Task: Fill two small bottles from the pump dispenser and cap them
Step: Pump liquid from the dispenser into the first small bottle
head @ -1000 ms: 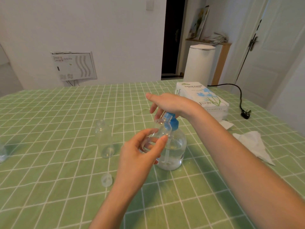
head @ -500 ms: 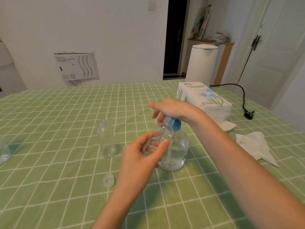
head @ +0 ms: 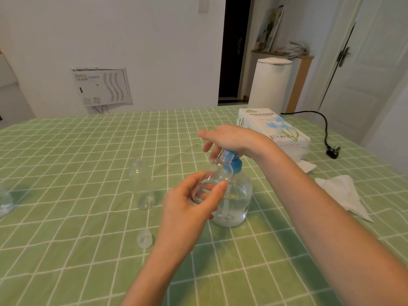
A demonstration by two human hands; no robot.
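Filling a bottle point(head: 217, 171).
My left hand point(head: 189, 208) pinches it; right hand point(head: 229, 140), fingers loose, presses pump point(head: 236, 165); a misaligned mouth would spill.

Home room, green checked tablecloth point(head: 88, 173), tissue pack point(head: 273, 129), white bin point(head: 272, 82), panelled door point(head: 364, 74)

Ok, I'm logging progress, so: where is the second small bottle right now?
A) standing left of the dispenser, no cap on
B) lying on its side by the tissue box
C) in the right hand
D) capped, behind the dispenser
A: the second bottle stands upright and uncapped, left of the dispenser, while the left hand holds the first bottle at the spout.
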